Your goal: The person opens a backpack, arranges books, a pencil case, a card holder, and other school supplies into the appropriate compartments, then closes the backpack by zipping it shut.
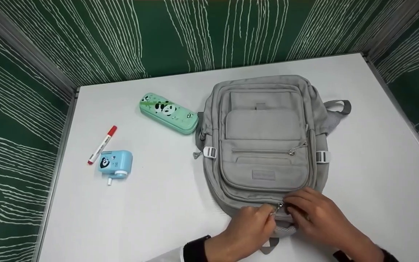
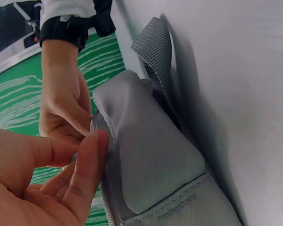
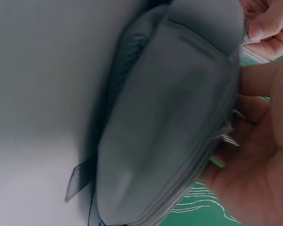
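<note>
A grey backpack (image 1: 264,123) lies front side up, its bottom end toward me. At that near end my left hand (image 1: 249,225) pinches a zipper pull (image 1: 276,208) between thumb and index finger; in the left wrist view only a sliver of the pull (image 2: 74,156) shows. Just to its right, my right hand (image 1: 318,214) grips the backpack's edge beside the zipper, fingers bent against the fabric. Seen from the right wrist, those fingers (image 3: 247,101) lie along the seam near another small metal piece (image 3: 225,129), and their tips are partly hidden.
Left of the backpack on the white table (image 1: 166,189) lies a green panda pencil case (image 1: 169,112), close against its side. Farther left are a red-capped marker (image 1: 102,145) and a blue crank pencil sharpener (image 1: 115,162). A shoulder strap (image 1: 338,107) sticks out at the right.
</note>
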The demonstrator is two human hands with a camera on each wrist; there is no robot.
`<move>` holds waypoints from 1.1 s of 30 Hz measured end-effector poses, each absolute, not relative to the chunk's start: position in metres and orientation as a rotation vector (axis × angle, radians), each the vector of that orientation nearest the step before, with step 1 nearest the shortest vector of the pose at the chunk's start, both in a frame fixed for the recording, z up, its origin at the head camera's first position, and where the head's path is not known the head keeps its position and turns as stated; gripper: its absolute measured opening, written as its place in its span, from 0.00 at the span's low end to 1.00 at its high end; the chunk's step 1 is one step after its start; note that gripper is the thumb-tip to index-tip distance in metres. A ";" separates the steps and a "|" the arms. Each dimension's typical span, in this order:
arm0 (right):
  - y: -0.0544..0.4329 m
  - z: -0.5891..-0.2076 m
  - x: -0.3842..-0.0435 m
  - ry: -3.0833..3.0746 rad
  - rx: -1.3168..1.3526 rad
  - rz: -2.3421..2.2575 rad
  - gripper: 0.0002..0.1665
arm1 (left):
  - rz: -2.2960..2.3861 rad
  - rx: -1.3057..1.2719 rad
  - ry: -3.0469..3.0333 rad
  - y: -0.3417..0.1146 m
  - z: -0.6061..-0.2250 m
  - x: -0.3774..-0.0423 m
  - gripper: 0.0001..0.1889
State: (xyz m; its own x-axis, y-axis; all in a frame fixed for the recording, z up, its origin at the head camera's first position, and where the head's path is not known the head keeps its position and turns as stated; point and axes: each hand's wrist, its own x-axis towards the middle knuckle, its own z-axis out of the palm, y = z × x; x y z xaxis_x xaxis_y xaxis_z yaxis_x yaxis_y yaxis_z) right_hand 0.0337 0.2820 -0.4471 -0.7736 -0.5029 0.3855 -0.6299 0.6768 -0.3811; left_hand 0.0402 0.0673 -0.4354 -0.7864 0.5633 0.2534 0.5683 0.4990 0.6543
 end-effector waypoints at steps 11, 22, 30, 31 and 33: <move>0.284 -0.451 0.030 -2.593 0.991 0.557 0.13 | -1.223 -0.951 -2.692 0.051 -0.430 0.039 0.06; 0.288 -0.442 0.025 -2.447 1.054 0.691 0.20 | -1.235 -0.729 -2.767 -0.001 -0.426 0.027 0.06; 0.288 -0.432 0.025 -2.388 1.075 0.739 0.20 | -0.979 -0.645 -2.723 -0.031 -0.425 -0.001 0.06; 0.288 -0.431 0.025 -2.380 1.079 0.748 0.20 | -0.931 -0.642 -2.715 -0.033 -0.426 -0.005 0.06; 0.288 -0.429 0.025 -2.364 1.087 0.771 0.19 | -0.824 -0.639 -2.697 -0.037 -0.427 -0.013 0.08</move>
State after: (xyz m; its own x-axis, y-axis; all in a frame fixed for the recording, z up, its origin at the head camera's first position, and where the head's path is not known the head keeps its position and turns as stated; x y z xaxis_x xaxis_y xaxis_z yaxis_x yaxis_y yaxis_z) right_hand 0.0252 0.2880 -0.4292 -0.6038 -0.5483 0.5786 -0.7840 0.5397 -0.3068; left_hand -0.0128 -0.0367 -0.4267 -0.8729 0.3353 0.3544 0.4762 0.7439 0.4690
